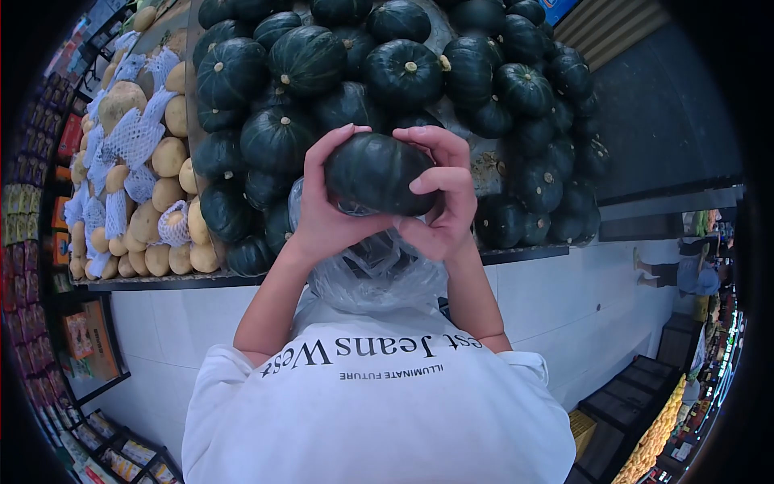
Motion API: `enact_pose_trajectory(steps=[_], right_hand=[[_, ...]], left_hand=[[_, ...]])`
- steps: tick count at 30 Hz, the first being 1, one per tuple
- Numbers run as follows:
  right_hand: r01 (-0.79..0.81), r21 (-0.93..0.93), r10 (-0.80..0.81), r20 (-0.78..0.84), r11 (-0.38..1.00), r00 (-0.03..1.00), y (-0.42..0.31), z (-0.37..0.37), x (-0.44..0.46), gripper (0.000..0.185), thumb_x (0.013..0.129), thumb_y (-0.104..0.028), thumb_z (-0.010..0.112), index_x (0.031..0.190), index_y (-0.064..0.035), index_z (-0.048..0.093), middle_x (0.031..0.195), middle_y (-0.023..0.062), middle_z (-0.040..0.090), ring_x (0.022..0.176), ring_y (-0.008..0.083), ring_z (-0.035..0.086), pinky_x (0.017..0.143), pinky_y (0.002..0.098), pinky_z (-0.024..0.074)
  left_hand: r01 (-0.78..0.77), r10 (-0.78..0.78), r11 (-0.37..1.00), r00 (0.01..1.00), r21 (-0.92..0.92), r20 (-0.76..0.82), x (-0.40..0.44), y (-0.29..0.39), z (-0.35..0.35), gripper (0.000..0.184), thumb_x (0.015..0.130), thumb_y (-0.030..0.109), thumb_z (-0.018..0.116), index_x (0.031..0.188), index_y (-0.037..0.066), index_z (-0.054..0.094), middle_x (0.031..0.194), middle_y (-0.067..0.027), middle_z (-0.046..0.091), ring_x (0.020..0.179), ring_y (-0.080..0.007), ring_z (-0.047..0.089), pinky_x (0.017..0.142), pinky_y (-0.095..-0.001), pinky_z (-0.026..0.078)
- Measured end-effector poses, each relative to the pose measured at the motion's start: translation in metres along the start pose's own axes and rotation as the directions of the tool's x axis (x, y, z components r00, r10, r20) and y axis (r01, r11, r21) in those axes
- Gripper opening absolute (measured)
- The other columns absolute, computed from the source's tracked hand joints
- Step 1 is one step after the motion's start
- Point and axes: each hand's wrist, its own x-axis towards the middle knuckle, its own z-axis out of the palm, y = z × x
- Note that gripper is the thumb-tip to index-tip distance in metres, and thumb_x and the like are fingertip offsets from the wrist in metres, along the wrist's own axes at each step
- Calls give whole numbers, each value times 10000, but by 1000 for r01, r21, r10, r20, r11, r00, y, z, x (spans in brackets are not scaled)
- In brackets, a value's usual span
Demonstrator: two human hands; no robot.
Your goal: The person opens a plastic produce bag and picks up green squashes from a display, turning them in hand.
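A dark green pumpkin is held up in front of my chest between both hands. My left hand wraps its left side, thumb underneath and fingers over the top edge. On the other side my right hand grips it with bent fingers. Below the pumpkin hangs a clear plastic bag, close against my shirt; dark shapes show through it, but I cannot tell what they are. Beyond my hands lies a heap of similar dark green pumpkins, several with pale stems.
Left of the pumpkins, a divider borders pale round produce, some in white foam nets. Packaged goods line shelves at far left. A person stands at far right on the pale floor. Orange produce sits lower right.
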Motion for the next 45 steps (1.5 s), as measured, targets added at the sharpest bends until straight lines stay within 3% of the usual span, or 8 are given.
enact_pose_trajectory(steps=[23, 26, 29, 31, 34, 40, 44, 45], right_hand=[[40, 101, -38, -18, 994, 999, 7, 2, 1, 392, 592, 9, 601, 949, -82, 466, 1265, 217, 429, 1160, 351, 507, 977, 437, 412], [-47, 119, 51, -29, 992, 998, 5, 3, 0, 447, 598, -1, 607, 1011, -81, 455, 1304, 230, 404, 1197, 346, 476, 1012, 448, 389], [-206, 116, 208, 2, 972, 978, 1, 3, 0, 696, 599, -1, 609, 1258, -68, 395, 1369, 206, 358, 1264, 319, 431, 1050, 425, 359], [-308, 129, 302, 66, 943, 951, 3, 2, -1, 876, 605, -1, 617, 1413, -78, 288, 1442, 170, 298, 1292, 287, 412, 1060, 403, 353], [-518, 265, 507, 114, 814, 855, -6, 4, -2, 914, 625, -21, 662, 1442, -89, 257, 1484, 153, 250, 1309, 272, 391, 1068, 391, 350], [-584, 511, 608, 141, 631, 781, -12, 6, 2, 1056, 602, -124, 833, 1464, -107, 223, 1482, 132, 275, 1330, 238, 358, 1090, 377, 331], [-537, 394, 544, 105, 746, 832, -3, -3, -1, 1085, 566, -168, 875, 1452, -96, 253, 1472, 125, 299, 1335, 241, 353, 1098, 386, 323], [-504, 338, 500, 106, 795, 860, -3, -5, -1, 1084, 560, -173, 879, 1448, -93, 262, 1470, 125, 303, 1337, 243, 352, 1099, 387, 320]], left_hand=[[26, -27, 999, 999, -37, -28, 1, 1, 0, 1005, 540, 13, 889, 1370, 103, 329, 1323, -123, 455, 1204, -235, 497, 1008, -364, 443], [46, -47, 999, 998, -13, -32, 1, 1, -2, 988, 541, 13, 883, 1363, 100, 342, 1319, -120, 458, 1192, -234, 507, 1003, -357, 442], [67, -63, 992, 997, 109, -39, 1, -2, -7, 1044, 510, 56, 916, 1371, 92, 326, 1319, -129, 469, 1201, -248, 504, 1026, -388, 435], [37, -27, 993, 996, 111, -91, 2, 1, -5, 972, 530, 37, 893, 1340, 96, 359, 1303, -123, 473, 1182, -244, 514, 1006, -371, 438], [-82, 98, 981, 992, 174, -82, 3, -5, -7, 946, 550, 21, 884, 1321, 108, 342, 1337, -153, 430, 1191, -279, 509, 1016, -403, 436], [-235, 243, 947, 970, 218, -9, 4, -11, -8, 901, 586, 31, 856, 1307, 131, 325, 1397, -206, 340, 1279, -356, 405, 1042, -451, 387], [-235, 228, 957, 972, 172, 60, 6, -4, -7, 1001, 571, 138, 873, 1368, 133, 268, 1460, -229, 238, 1349, -397, 304, 1082, -488, 317], [-199, 190, 975, 978, 101, 89, 3, -6, -9, 1123, 564, 266, 899, 1425, 121, 192, 1502, -250, 146, 1385, -424, 232, 1105, -518, 266]])
